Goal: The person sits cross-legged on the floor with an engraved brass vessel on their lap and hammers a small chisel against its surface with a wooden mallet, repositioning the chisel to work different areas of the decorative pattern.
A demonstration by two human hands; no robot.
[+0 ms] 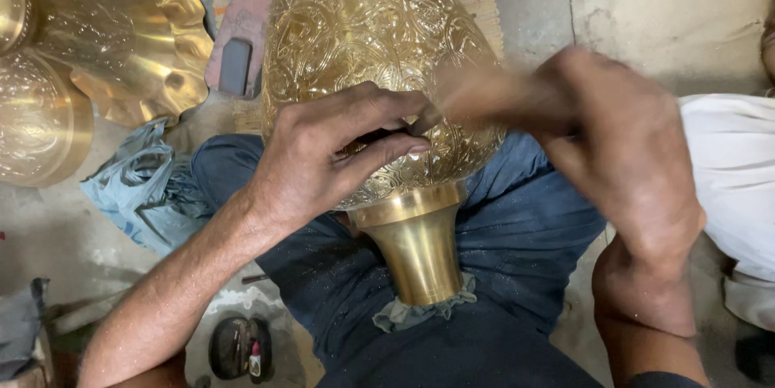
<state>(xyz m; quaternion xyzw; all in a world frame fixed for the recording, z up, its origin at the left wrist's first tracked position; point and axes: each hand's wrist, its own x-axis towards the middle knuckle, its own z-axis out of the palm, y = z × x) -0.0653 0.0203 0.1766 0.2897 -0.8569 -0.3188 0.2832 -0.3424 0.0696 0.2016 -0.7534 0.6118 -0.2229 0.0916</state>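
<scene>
One big brass vase (371,41), embossed all over, lies across the person's lap on dark blue trousers (517,234), its plain flared neck (416,247) pointing toward us with a scrap of grey cloth (420,311) bunched at the mouth. Left hand (323,158) is pressed on the vase's belly, fingers curled, thumb and forefinger pinched narrow on something small and dark I can't make out. Right hand (622,154) sits just beside it, fingers blurred, so whether its grip is closed I cannot tell. Off to the left on the floor, two more brass pieces: one scalloped dish (145,41) and one round embossed piece (36,117). A crumpled blue plastic bag (137,186) lies beside them, contents hidden. One dark block (235,66) rests on a pink pad (254,12). A white cloth (731,178) shows at right.
</scene>
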